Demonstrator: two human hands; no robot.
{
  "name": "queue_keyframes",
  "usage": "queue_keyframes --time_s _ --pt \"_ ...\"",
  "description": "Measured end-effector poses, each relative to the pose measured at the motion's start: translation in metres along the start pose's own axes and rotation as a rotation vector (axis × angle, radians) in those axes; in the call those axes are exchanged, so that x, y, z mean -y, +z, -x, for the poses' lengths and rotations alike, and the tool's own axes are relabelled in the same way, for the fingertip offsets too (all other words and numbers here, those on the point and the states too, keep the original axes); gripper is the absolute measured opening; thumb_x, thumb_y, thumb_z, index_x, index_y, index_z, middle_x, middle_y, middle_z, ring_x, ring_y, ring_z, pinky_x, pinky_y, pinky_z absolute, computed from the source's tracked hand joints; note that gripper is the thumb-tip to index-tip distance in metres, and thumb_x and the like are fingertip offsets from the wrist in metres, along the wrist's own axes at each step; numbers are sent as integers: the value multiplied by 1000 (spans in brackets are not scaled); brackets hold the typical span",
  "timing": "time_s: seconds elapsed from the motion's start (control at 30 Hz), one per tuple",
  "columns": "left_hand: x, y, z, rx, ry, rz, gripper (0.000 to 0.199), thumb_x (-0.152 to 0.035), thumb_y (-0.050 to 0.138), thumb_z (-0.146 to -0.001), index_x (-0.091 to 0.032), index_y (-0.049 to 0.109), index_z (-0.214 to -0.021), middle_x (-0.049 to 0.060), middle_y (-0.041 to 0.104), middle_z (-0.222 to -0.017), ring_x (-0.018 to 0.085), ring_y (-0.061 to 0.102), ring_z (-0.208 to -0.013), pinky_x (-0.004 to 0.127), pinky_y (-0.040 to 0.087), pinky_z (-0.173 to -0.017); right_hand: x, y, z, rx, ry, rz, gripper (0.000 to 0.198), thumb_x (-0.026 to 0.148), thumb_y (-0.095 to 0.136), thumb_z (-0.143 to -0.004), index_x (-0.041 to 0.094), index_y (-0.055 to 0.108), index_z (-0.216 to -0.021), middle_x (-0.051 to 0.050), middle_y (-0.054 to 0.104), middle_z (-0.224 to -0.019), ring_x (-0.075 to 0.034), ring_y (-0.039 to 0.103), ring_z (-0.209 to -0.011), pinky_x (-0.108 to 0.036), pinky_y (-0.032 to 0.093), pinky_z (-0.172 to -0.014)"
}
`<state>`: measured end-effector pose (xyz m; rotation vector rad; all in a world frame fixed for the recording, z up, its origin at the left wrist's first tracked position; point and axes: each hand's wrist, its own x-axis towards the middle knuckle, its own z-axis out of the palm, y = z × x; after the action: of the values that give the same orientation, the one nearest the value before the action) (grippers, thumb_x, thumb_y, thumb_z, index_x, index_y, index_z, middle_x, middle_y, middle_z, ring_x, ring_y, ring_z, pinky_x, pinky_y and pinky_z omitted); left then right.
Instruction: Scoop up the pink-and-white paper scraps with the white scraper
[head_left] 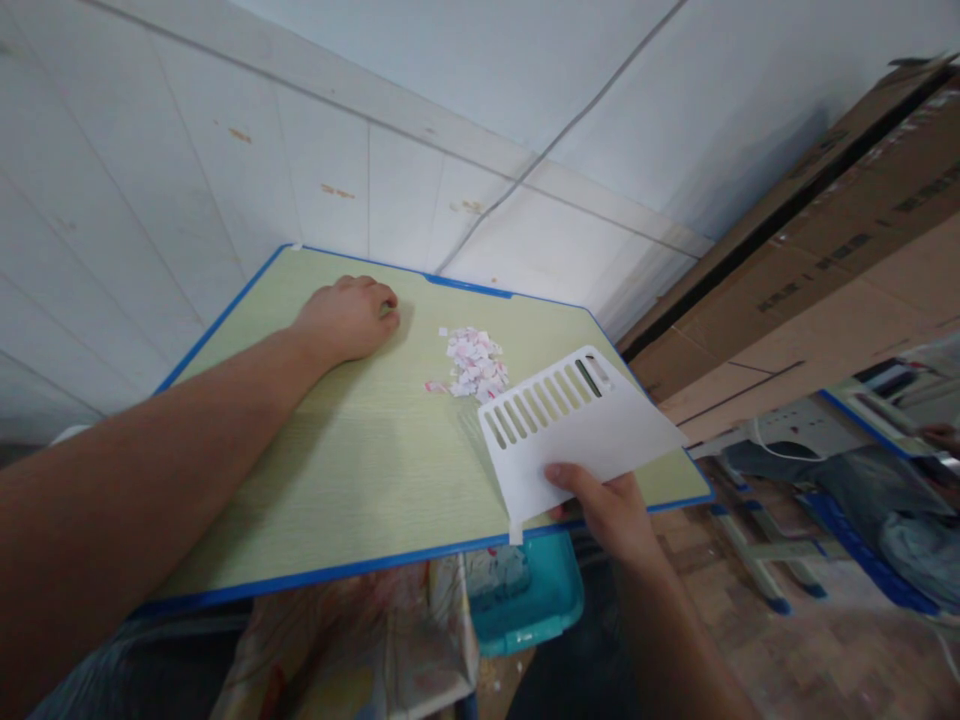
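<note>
A white slotted sheet [600, 440], with a row of slots along its far edge, is tilted over the right part of the table. My right hand [611, 505] grips its near edge, thumb on top and fingers underneath. Beside the sheet's far left corner lies a pile of small white and pink paper scraps [476, 362]. My left hand [349, 315] rests on the tabletop left of the pile, fingers curled in. Whether anything sits inside those fingers is hidden. The pale green table [337, 490] has a blue rim.
Below the table's front edge is a teal plastic bin [525, 635] with pale bits inside, beside a patterned bag or cloth [405, 640]. White wall panels and a grey cable [555, 145] stand behind. Large cardboard boxes [810, 250] lean at the right; farther right is another desk.
</note>
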<state>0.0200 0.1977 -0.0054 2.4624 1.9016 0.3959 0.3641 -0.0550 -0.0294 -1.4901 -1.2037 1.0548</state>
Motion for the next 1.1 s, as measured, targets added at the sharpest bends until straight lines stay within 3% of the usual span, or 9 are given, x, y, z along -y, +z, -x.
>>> queue_keyframes --time_s 0.23,0.6,0.73,0.83,0.93,1.1 --pt "6 5 -3 -33 12 17 64 -48 51 -113 -22 87 -159 18 82 -169 43 70 -163 53 57 -134 8 4 2 -24 33 -12 29 46 98 -84 28 75 -82 0 74 -65 -22 65 -53 -33 61 -49" --pt "5 2 -3 -8 17 -20 65 -47 45 -116 -20 85 -160 19 80 -174 41 71 -165 50 57 -134 3 3 0 -23 0 -21 30 45 98 -83 28 73 -79 1 73 -62 -21 64 -49 -32 57 -46" --pt "8 3 -4 -11 13 -7 63 -49 48 -116 -22 87 -158 17 82 -171 40 72 -163 49 58 -133 11 6 -5 8 -52 62 47 54 93 -98 28 69 -66 -3 70 -57 -22 66 -52 -34 61 -54" --pt "11 4 -5 -14 14 -20 65 -51 47 -115 -23 86 -159 17 82 -171 40 71 -164 49 57 -134 21 19 -8 33 -105 113 56 59 90 -105 28 71 -62 -7 77 -62 -24 74 -60 -36 68 -64" --pt "11 4 -5 -4 19 -29 69 -50 45 -115 -19 85 -162 20 81 -173 41 71 -165 50 56 -136 28 42 -5 -52 -115 42 47 59 91 -106 26 79 -74 -9 85 -73 -25 79 -65 -36 70 -70" --pt "9 2 -3 -6 14 -31 68 -49 46 -114 -19 86 -161 20 81 -172 41 72 -164 50 57 -135 31 69 3 -54 -79 -27 40 55 91 -103 26 80 -77 -9 88 -76 -25 82 -69 -38 73 -74"
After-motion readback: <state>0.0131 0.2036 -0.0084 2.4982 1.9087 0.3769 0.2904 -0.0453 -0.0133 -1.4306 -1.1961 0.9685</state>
